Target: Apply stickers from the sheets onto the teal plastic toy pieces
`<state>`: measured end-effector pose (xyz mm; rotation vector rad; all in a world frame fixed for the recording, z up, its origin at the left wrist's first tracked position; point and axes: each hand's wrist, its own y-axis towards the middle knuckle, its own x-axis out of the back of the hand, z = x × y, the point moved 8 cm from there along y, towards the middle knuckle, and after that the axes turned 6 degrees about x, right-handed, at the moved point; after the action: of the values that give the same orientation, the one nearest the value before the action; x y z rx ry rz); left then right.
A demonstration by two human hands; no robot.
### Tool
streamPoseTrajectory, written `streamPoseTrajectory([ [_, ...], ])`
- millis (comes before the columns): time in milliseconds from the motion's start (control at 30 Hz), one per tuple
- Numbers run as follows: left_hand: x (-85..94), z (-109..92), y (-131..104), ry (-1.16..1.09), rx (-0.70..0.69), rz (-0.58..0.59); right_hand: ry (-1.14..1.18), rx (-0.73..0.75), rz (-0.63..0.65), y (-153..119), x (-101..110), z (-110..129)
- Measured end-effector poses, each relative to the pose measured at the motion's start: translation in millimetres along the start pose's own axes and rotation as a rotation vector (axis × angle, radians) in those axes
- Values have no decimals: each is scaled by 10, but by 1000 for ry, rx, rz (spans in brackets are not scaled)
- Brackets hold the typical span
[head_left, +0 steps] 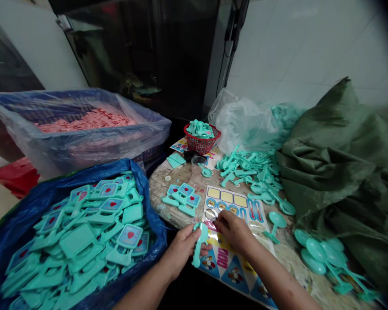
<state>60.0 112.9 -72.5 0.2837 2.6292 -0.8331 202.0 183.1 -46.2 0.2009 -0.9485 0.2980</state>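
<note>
I am in what looks like a small makeshift workshop for hand piecework, in a room with pale tiled walls [278, 51]. My worn, stained tabletop [160, 183] carries a heap of loose turquoise plastic pieces [245, 165] and a printed sheet of colourful stickers [240, 199]. Stock stands around me in bulk: a blue plastic crate [84, 134] lined with clear film and holding pink parts [100, 118], and a blue woven-looking sack [157, 215] full of turquoise frames with heart labels [130, 236]. Behind, a large dark glass tank [177, 51] with fish gives it a homely side.
</note>
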Motion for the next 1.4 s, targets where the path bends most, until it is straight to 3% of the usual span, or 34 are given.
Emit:
streamPoseTrajectory([
  [300, 10, 20, 9, 1, -7, -3, 12, -59, -2, 30, 5, 20],
  [667, 2, 4, -12, -7, 6, -38, -13, -21, -41, 48, 95, 39],
  [1000, 3, -20, -3, 12, -6, -34, 16, -11, 6, 50, -43, 151],
  [1200, -2, 8, -48, -18, -9, -80, -40, -25, -59, 6, 102, 67],
  [1400, 6, -4, -31, -3, 1, -70, -46, -17, -42, -24, 38, 59],
])
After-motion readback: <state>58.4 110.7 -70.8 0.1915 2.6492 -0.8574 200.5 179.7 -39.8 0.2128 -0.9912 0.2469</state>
